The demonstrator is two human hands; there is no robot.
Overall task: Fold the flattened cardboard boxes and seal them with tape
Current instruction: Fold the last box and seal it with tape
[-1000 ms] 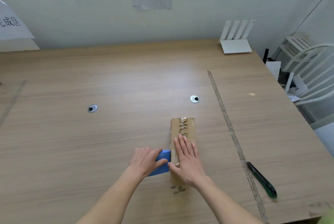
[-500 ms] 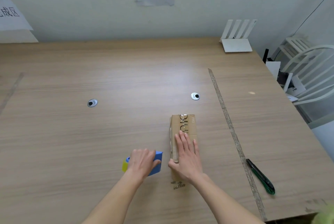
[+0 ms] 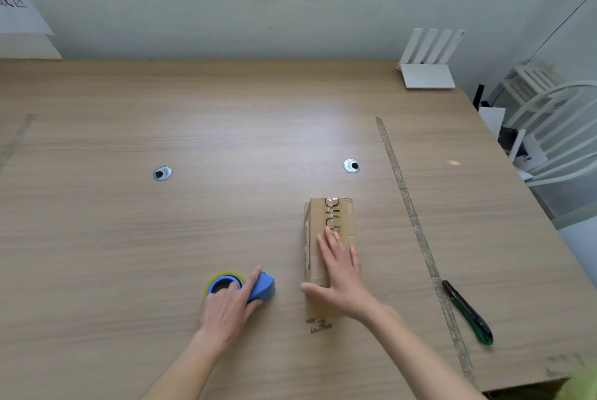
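While the right hand (image 3: 339, 273) presses flat on the box (image 3: 331, 222), the left hand (image 3: 231, 306), gripping the dispenser (image 3: 240, 286), has drawn away; the taping seems done.

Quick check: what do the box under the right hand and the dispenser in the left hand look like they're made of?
Box: brown corrugated cardboard, matte, with creases, printed letters and glossy clear tape strips. Dispenser: probably blue moulded plastic, smooth; its roll shows a yellowish edge.
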